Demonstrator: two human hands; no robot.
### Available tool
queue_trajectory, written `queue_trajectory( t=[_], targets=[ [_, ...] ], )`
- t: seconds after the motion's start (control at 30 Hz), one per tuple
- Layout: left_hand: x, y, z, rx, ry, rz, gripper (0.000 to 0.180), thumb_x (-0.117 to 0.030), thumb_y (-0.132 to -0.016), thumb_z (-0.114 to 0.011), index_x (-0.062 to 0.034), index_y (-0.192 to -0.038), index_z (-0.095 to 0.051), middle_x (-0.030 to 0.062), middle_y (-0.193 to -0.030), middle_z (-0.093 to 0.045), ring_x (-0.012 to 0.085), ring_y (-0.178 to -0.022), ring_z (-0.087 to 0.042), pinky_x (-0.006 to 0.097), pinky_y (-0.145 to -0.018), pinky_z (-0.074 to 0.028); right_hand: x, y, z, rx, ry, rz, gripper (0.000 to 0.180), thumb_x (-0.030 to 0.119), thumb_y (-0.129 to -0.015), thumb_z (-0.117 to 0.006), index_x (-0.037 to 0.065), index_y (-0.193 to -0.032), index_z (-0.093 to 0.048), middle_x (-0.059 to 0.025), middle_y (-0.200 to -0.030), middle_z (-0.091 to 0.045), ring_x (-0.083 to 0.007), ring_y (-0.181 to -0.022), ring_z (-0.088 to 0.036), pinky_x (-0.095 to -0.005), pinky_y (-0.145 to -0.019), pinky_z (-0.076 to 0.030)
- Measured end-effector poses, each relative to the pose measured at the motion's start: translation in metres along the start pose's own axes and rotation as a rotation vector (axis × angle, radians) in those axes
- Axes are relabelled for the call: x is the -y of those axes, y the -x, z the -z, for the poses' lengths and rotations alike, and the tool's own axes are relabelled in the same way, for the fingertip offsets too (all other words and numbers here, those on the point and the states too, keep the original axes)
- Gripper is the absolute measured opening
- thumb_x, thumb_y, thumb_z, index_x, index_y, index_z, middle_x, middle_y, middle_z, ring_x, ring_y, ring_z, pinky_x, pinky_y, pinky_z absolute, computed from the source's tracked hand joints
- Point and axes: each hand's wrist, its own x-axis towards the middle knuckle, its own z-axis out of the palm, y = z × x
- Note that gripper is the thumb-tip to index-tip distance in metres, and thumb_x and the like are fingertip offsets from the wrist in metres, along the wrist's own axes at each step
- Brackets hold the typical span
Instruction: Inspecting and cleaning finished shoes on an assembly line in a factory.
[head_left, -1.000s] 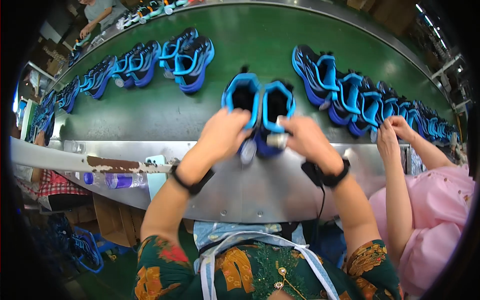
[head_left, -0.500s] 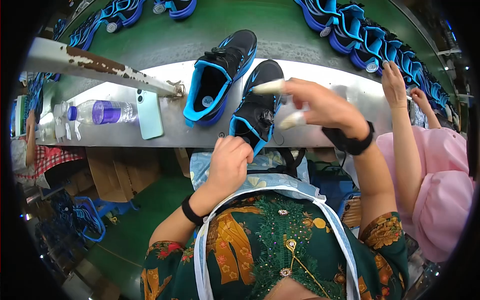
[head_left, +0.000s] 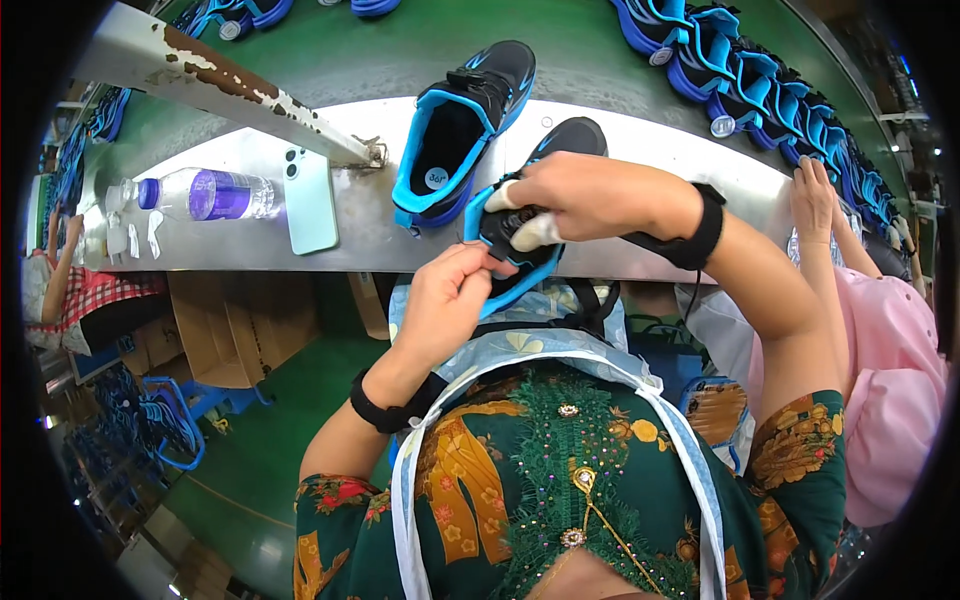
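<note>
A black sneaker with bright blue lining (head_left: pixel 578 136) lies at the bench's near edge, toe pointing away, its heel overhanging toward me. My left hand (head_left: pixel 447 298) pinches this sneaker at the opening, by the tongue. From the right my right hand (head_left: pixel 590 198) reaches over it, white covers on thumb and forefinger, gripping the dark part at the top of the tongue. My fingers hide much of the lacing area. Its matching sneaker (head_left: pixel 447 135) stands untouched just to the left, with a round pale sticker inside.
A peeling metal post (head_left: pixel 250 92) slants in from the left. Near it lie a pale green phone (head_left: pixel 311 202) and a plastic bottle (head_left: pixel 225 195). More sneakers (head_left: pixel 735 75) line the green surface (head_left: pixel 560 40) at far right. A co-worker in pink (head_left: pixel 890 370) is close on my right.
My right hand has come down and left from above the sneaker onto its tongue. The near sneaker has turned slightly, its toe now farther right. The whole view has shifted a little.
</note>
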Motion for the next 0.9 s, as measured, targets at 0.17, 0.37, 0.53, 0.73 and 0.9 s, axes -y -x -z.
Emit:
queue_trajectory(
  t=[0.17, 0.37, 0.53, 0.73, 0.9],
  targets=[
    [-0.009, -0.007, -0.015, 0.029, 0.102, 0.075, 0.018, -0.010, -0.092, -0.058, 0.0023, -0.093, -0.071, 0.0102, -0.089, -0.066, 0.0181, -0.084, -0.062, 0.030, -0.079, -0.047, 0.000, 0.031, -0.038, -0.415, -0.026, 0.002, 0.034, 0.008, -0.081, -0.069, 0.003, -0.113, -0.060, -0.0191, -0.085, -0.064, -0.0384, -0.083, -0.065, -0.0425, -0.074, -0.053],
    [-0.012, -0.007, -0.001, 0.140, 0.091, 0.098, 0.017, -0.011, -0.092, -0.058, -0.0003, -0.091, -0.071, 0.0105, -0.084, -0.067, 0.0178, -0.078, -0.064, 0.030, -0.071, -0.049, 0.009, 0.032, -0.021, -0.354, 0.135, -0.171, 0.030, 0.016, -0.078, -0.072, 0.004, -0.104, -0.067, -0.0153, -0.083, -0.067, -0.0355, -0.081, -0.066, -0.0425, -0.069, -0.052],
    [-0.040, -0.041, 0.051, -0.429, -0.304, -0.260, 0.018, -0.014, -0.092, -0.059, 0.0009, -0.093, -0.068, 0.0087, -0.083, -0.066, 0.0211, -0.072, -0.061, 0.030, -0.066, -0.048, -0.025, -0.003, 0.061, -0.642, 0.038, -0.068, 0.049, 0.018, -0.074, -0.081, 0.009, -0.120, -0.066, -0.0160, -0.097, -0.071, -0.0292, -0.080, -0.067, -0.0347, -0.074, -0.051],
    [0.024, -0.102, 0.069, -0.234, -0.453, 0.111, 0.028, -0.025, -0.091, -0.061, 0.0013, -0.081, -0.063, 0.0118, -0.064, -0.061, 0.0229, -0.062, -0.063, 0.037, -0.059, -0.048, -0.020, -0.065, 0.034, -0.323, 0.390, 0.164, 0.055, 0.002, -0.064, -0.077, 0.013, -0.115, -0.061, -0.0145, -0.096, -0.061, -0.0357, -0.085, -0.065, -0.0433, -0.074, -0.053],
    [0.018, -0.076, 0.051, -0.261, 0.018, 0.273, 0.025, -0.020, -0.094, -0.060, 0.0002, -0.080, -0.060, 0.0037, -0.060, -0.057, 0.0098, -0.046, -0.052, 0.028, -0.046, -0.040, -0.011, -0.056, 0.032, -0.177, 0.367, 0.142, 0.056, 0.000, -0.066, -0.072, 0.013, -0.120, -0.061, -0.0131, -0.087, -0.056, -0.0355, -0.082, -0.062, -0.0435, -0.070, -0.051]
  ],
)
